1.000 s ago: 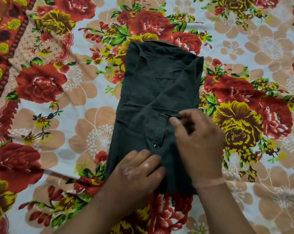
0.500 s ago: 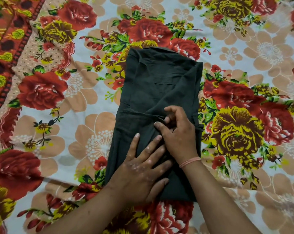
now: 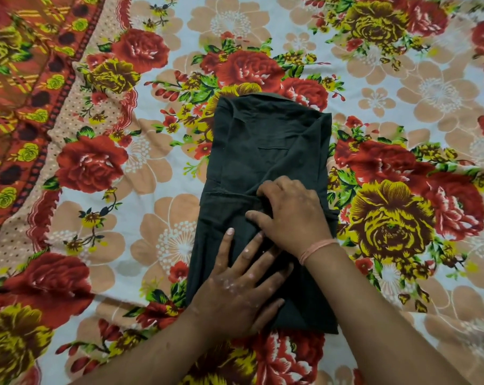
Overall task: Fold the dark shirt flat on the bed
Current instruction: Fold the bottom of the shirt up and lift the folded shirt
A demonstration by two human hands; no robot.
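The dark shirt (image 3: 263, 151) lies on the bed as a narrow upright rectangle, collar end far from me, its sides folded in. My left hand (image 3: 235, 290) rests flat on the shirt's near half, fingers spread and pointing away. My right hand (image 3: 293, 215) sits just beyond it at the shirt's middle, fingers curled into a crease of the cloth, thumb pointing left. A pink band circles the right wrist. The shirt's near right corner is hidden under my right forearm.
The floral bedsheet (image 3: 157, 240) with red, yellow and beige flowers covers the whole bed. A red and orange patterned cloth (image 3: 18, 79) lies along the far left edge.
My left hand went from curled to flat with spread fingers and slid up the shirt. My right hand moved from a pinch at the placket down into the middle crease.
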